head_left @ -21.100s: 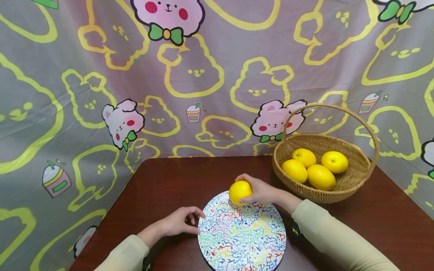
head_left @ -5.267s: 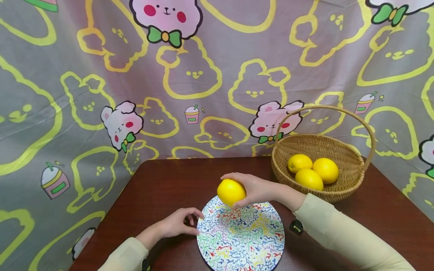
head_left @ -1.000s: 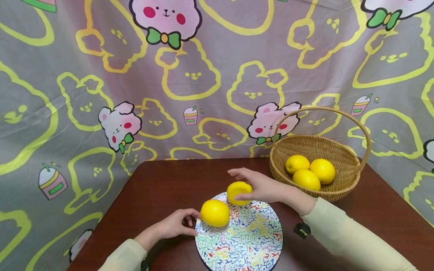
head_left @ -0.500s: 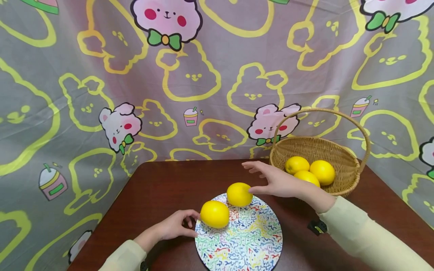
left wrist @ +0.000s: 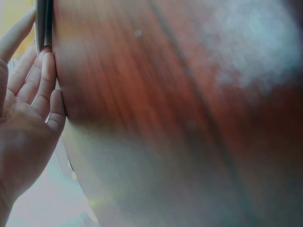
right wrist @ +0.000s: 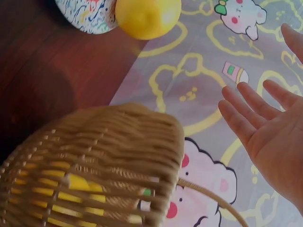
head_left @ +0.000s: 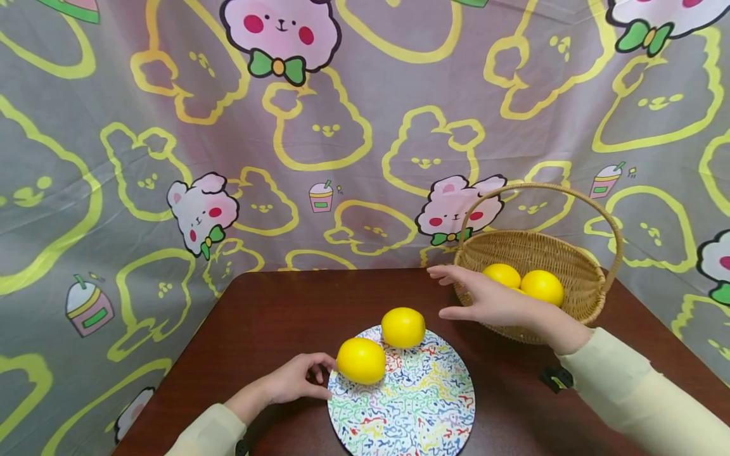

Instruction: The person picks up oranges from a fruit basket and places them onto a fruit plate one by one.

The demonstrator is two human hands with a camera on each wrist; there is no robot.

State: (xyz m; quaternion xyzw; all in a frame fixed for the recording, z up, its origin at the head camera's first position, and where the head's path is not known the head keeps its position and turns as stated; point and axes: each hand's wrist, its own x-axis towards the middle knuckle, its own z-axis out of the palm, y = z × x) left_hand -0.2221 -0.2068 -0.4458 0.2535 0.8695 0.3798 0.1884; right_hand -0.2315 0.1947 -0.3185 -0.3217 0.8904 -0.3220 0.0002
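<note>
Two yellow oval fruits (head_left: 361, 360) are set on a round white plate with multicoloured squiggles (head_left: 410, 405); its rim is touched by the left hand (head_left: 296, 379), fingers loosely curved; the right hand (head_left: 493, 299) is held, fingers spread, near a tan wicker basket (head_left: 580, 288) of similar fruits (head_left: 542, 288).

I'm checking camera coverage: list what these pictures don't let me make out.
Head: third yellow fruit in the basket, mostly behind the right hand.
Head: near edge of the plate, cut off at the bottom.
Left wrist: fine surface of the table, lost to blur.
Right wrist: fruits inside, broken up by the basket's weave.
</note>
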